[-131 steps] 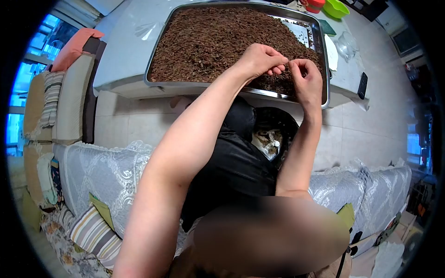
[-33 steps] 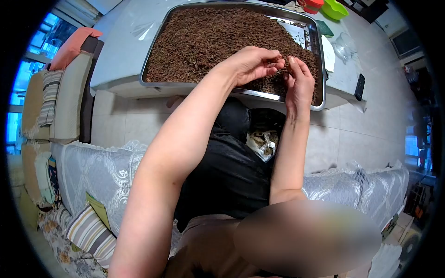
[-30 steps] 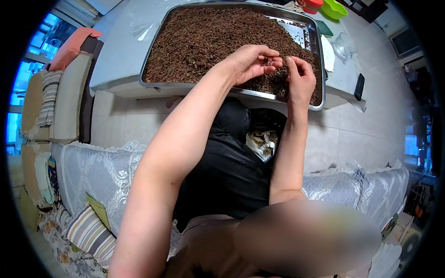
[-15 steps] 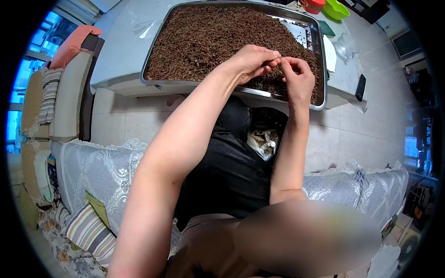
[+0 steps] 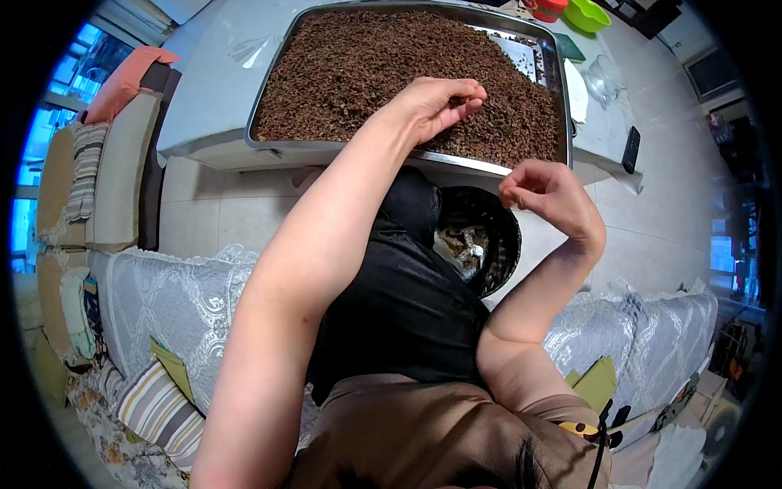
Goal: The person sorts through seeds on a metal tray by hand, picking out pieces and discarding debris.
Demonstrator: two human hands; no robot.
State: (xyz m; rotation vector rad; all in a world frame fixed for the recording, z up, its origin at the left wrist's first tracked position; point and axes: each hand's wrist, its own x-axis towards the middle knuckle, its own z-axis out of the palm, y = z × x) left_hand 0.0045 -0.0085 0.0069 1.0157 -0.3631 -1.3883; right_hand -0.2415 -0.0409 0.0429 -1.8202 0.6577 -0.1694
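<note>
A large metal tray holds a thick spread of small brown dried bits. My left hand hovers above the front part of the spread, thumb and fingertips pressed together. Whatever it pinches, if anything, is too small to name. My right hand is in front of the tray's near rim, close to the upper right side of a black waste bin. Its thumb and finger meet in a pinch, and I cannot make out anything between them. Pale crumpled scraps lie inside the bin.
The tray stands on a white table. To its right are a clear glass vessel, a black remote and a green bowl. A lace-covered sofa is behind my lap.
My right hand has come away from my left, moving down and right from over the tray to near the bin. My left hand has stayed almost in place. More of the bin shows.
</note>
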